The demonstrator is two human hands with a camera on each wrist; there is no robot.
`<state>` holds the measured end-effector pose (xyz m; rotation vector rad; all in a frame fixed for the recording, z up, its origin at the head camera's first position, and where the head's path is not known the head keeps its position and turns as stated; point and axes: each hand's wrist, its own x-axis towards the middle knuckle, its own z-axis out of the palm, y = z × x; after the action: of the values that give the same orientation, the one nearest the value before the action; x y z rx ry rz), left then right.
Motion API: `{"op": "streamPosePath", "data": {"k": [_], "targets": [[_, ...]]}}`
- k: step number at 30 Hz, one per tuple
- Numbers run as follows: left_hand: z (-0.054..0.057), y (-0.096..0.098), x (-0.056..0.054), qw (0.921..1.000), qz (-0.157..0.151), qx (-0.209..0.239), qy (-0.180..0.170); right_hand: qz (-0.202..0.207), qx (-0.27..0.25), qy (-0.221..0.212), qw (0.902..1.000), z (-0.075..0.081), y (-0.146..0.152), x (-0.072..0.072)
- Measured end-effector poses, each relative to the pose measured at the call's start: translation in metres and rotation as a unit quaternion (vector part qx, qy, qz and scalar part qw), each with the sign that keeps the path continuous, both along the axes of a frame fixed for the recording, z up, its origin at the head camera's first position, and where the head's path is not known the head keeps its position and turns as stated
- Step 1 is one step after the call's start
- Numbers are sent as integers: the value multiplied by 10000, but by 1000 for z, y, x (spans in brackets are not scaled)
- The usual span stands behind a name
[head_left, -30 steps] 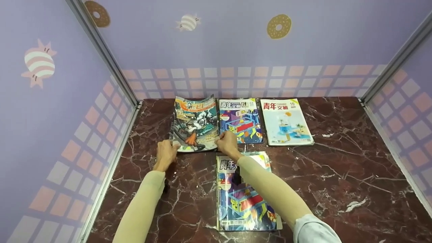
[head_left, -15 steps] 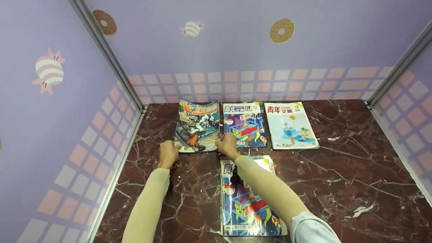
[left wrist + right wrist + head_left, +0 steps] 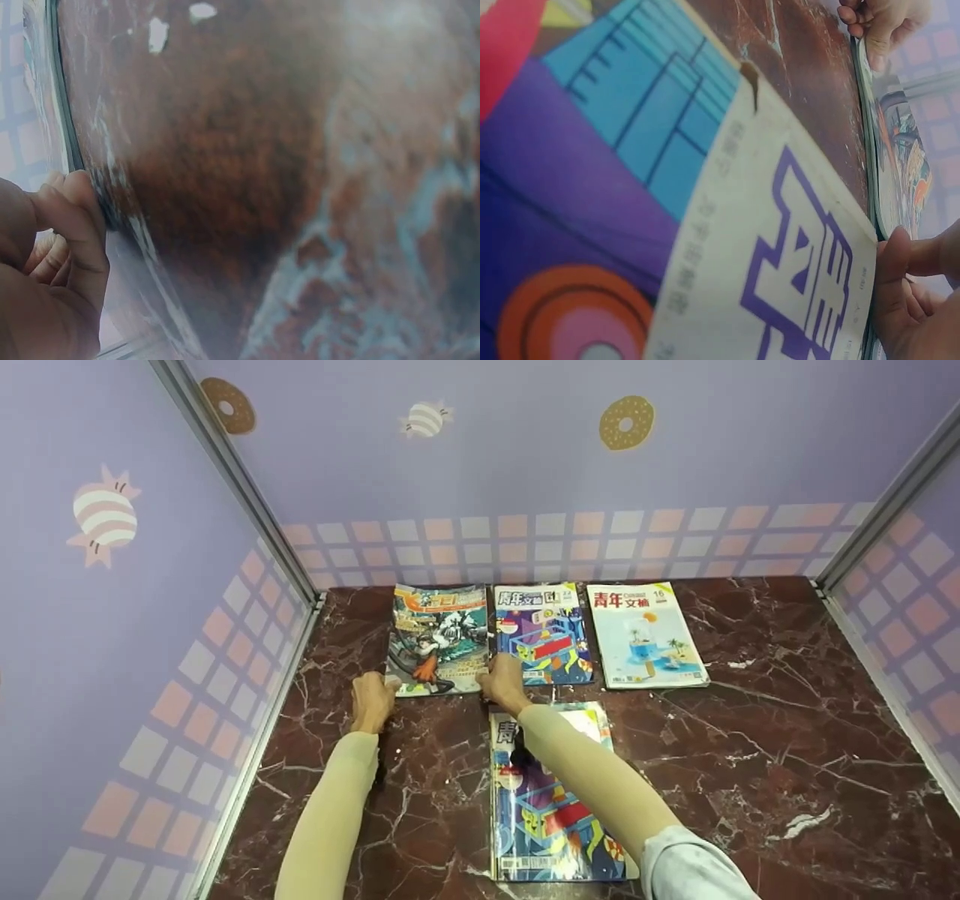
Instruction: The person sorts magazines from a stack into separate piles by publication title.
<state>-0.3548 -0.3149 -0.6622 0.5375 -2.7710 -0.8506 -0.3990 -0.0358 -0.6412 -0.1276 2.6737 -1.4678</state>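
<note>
A dark comic-style magazine (image 3: 439, 641) lies at the back left of the marble-patterned surface. My left hand (image 3: 373, 701) pinches its lower left corner, and my right hand (image 3: 504, 682) pinches the lower right corner. The right wrist view shows both hands on the front edge of this magazine (image 3: 891, 142), the right hand (image 3: 919, 289) nearer and the left hand (image 3: 885, 26) at the far end. In the left wrist view, thumb and fingers of the left hand (image 3: 71, 255) close on the thin dark edge of the magazine (image 3: 64, 97).
Right of it lie a purple-blue magazine (image 3: 544, 641) and a white one with a beach picture (image 3: 646, 637). A stack of magazines (image 3: 555, 840) sits nearer, partly under my right forearm. Purple patterned walls (image 3: 517, 450) stand behind and on both sides.
The comic-style magazine's far edge, curled up before, has come down and lies flatter. Both hands keep their hold on its near corners, almost unmoved. The head view has shifted a little.
</note>
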Motion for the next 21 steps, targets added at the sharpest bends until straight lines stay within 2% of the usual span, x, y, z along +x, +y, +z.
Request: {"op": "streamPosePath", "data": {"k": [5,9,12,18,20,21], "targets": [[14,8,8,9998,99,143,-33,63,238,253,9994,-4,-1,0],[41,21,24,9995,98,292,80,29,543,464,9974,-6,-2,-1],[58,30,36,9995,172,230,115,-32,753,461,9961,-7,-3,-2],[63,32,47,9997,213,22,130,-50,1065,479,9931,-10,-1,-2],[63,29,48,9997,236,79,43,-15,1039,523,9932,-10,1,-2],[58,27,47,9996,246,127,59,-14,1000,534,9936,-11,3,-2]]}}
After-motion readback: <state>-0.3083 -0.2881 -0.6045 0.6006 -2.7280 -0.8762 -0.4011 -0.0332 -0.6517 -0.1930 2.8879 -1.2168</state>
